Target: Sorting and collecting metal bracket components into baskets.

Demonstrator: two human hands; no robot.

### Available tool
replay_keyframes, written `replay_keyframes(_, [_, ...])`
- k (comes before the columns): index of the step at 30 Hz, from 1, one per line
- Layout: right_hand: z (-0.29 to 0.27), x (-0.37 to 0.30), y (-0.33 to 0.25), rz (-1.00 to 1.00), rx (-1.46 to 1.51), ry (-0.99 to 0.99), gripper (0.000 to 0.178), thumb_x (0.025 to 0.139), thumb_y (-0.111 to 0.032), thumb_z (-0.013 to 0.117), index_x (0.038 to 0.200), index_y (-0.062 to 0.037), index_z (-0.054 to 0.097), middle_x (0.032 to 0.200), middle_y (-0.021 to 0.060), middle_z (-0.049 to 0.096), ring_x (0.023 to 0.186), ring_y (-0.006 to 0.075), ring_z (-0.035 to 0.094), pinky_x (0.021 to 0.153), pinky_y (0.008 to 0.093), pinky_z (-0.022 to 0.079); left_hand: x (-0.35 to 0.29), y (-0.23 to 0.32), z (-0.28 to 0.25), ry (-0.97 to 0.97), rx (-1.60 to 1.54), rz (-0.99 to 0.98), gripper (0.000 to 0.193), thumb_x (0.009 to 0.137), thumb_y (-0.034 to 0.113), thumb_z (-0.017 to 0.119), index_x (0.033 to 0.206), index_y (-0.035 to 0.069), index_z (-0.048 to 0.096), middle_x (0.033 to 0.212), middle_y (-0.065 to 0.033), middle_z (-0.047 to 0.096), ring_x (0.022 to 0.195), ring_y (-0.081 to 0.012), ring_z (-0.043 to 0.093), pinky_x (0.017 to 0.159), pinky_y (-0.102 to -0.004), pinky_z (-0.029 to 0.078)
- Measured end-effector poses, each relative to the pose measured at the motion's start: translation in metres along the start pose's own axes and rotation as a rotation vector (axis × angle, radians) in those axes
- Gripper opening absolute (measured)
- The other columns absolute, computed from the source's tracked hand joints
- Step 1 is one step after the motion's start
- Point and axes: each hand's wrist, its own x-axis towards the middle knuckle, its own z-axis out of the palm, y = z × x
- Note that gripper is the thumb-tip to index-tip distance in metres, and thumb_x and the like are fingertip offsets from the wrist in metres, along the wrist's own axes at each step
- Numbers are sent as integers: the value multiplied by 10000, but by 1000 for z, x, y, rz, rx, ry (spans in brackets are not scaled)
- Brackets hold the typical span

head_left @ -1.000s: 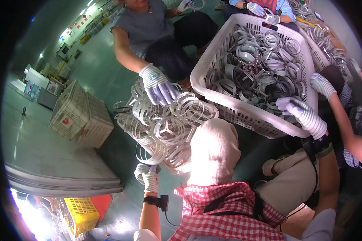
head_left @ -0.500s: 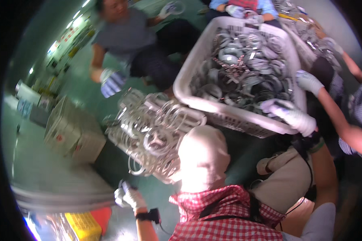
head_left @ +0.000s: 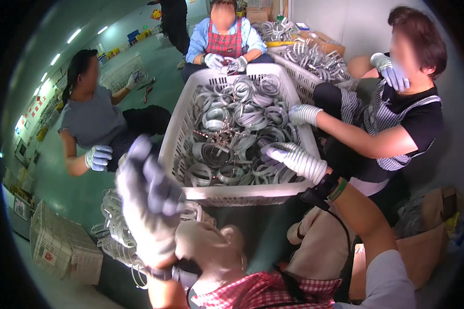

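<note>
Nearest to us is the left hand (head_left: 149, 193), one of two in pale gloves, raised on the near side of the big white crate (head_left: 232, 193), by its near left corner. Its fingers are bent and blurred; we cannot tell whether they hold anything. Each wrist carries one black device; we count one green band (head_left: 337, 189), on the right wrist. Below are two legs in beige trousers (head_left: 322, 242).

Behind the left hand, near the crate's near left corner, we see one smaller basket (head_left: 206, 214) with pale hoops (head_left: 119, 232), partly hidden.

The right hand (head_left: 296, 160) reaches over the crate's near right corner, its fingers released and outstretched over the metal rings (head_left: 250, 117). These rings fill the one big crate from edge to edge, too many and too tangled for us to count.

Around the crate we count three seated co-workers: one off the left edge, one at the far edge, one at the right edge with a gloved hand (head_left: 305, 115) at the rim. We see two pale crates (head_left: 80, 260) on the floor at left. Past the far right corner stands one more crate (head_left: 300, 77) heaped with metal parts (head_left: 319, 59). Farthest, one person in black (head_left: 174, 26) stands.
</note>
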Motion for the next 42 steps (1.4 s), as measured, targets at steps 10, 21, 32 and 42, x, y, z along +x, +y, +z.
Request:
replay_keyframes(10, [14,7,-6,85,-58,-154,428,901,-346,579,1203,-43,555,1075,16,604,993,100,547,884,266,440,111,-108,-71,188,-79,-108,241,931,197,544,983,-33,597,653,10,526,440,-30,385,363,-162,323])
replay_keyframes(21, [26,183,83,52,-728,-364,303,891,-201,559,1157,-60,589,1057,70,631,976,172,551,878,300,424,128,-77,-97,296,-33,8,260,948,239,512,1001,1,601,652,28,491,449,-34,354,378,-166,303])
replay_keyframes(32, [53,219,135,356,-1264,-352,510,682,-247,667,1134,-26,587,1025,204,639,937,314,609,828,375,463,119,-63,-95,347,-89,-2,268,953,225,504,1059,-11,575,685,16,493,483,-39,364,406,-181,324])
replay_keyframes(42, [23,139,-3,-161,-1357,-302,290,816,-263,548,983,-37,622,877,206,638,808,364,617,726,434,477,115,-69,-95,214,56,-47,262,942,290,526,946,42,609,645,32,520,436,-34,367,371,-171,287])
